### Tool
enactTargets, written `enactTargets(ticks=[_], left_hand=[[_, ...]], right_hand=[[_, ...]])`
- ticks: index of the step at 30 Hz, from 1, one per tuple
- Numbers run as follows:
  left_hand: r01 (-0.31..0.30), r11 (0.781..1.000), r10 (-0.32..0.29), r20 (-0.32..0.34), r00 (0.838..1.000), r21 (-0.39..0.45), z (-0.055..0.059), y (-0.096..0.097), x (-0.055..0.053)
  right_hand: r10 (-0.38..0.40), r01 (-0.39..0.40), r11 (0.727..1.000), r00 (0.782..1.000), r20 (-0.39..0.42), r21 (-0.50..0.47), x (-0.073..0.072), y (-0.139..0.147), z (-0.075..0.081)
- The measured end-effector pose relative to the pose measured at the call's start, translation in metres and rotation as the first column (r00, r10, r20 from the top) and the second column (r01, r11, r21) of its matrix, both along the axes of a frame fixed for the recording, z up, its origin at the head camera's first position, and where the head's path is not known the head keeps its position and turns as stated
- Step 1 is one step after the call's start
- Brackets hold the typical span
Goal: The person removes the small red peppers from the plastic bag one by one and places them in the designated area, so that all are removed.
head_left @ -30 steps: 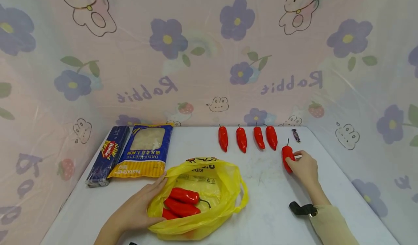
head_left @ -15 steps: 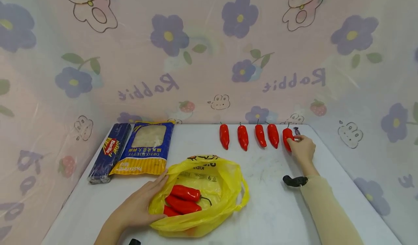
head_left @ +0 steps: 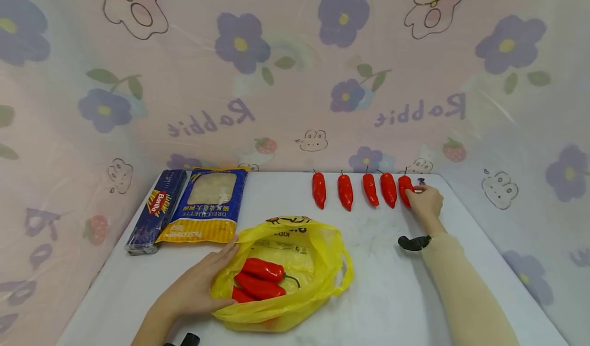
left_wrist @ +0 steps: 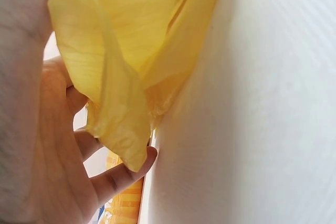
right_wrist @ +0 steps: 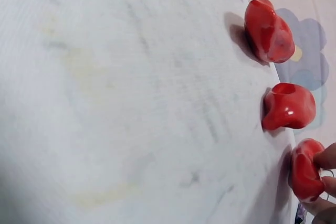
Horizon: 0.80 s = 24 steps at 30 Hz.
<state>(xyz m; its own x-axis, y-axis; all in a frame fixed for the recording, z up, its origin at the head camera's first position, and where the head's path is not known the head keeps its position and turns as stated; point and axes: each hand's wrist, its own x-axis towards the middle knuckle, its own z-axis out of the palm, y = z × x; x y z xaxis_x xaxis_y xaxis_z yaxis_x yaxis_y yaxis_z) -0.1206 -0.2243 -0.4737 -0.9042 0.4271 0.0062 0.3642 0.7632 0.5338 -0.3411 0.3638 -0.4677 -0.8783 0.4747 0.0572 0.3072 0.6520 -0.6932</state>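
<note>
A yellow plastic bag [head_left: 322,284] lies with its mouth facing up and several red chili peppers [head_left: 261,286] inside. My left hand [head_left: 198,284] rests along the bag's left side, thumb and fingers spread apart at its rim. The left wrist view shows those fingers [left_wrist: 122,179] against the yellow plastic [left_wrist: 121,77]. Far right at the back, my right hand [head_left: 426,202] pinches a red chili pepper [head_left: 404,186] at the end of a row. In the right wrist view, fingertips press this pepper [right_wrist: 305,174] beside its neighbour [right_wrist: 291,107].
Other red peppers [head_left: 344,192] line the table's back edge. A small dark-wrapped candy [head_left: 421,181] lies beyond my right hand, mostly covered. At the back left are a blue Barilla box [head_left: 156,210] and a blue-yellow orecchiette packet [head_left: 203,213]. A patterned curtain [head_left: 295,95] encloses the white table [head_left: 382,295].
My right hand has moved the pepper away from me and lined it up with the row's right end. The left hand stays on the bag. The head view has tilted slightly downward.
</note>
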Motion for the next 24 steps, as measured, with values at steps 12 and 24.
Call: enactTargets(ticks=[12, 24], left_hand=[[0.014, 1.000, -0.014, -0.023, 1.000, -0.003, -0.006, 0.001, 0.007], [0.000, 1.000, 0.000, -0.017, 1.000, -0.027, -0.002, 0.002, 0.001]], right_hand=[[0.005, -0.004, 1.000, 0.999, 0.032, -0.024, 0.002, 0.002, -0.006], [0.009, -0.016, 0.998, 0.994, -0.107, -0.065, 0.015, -0.006, 0.016]])
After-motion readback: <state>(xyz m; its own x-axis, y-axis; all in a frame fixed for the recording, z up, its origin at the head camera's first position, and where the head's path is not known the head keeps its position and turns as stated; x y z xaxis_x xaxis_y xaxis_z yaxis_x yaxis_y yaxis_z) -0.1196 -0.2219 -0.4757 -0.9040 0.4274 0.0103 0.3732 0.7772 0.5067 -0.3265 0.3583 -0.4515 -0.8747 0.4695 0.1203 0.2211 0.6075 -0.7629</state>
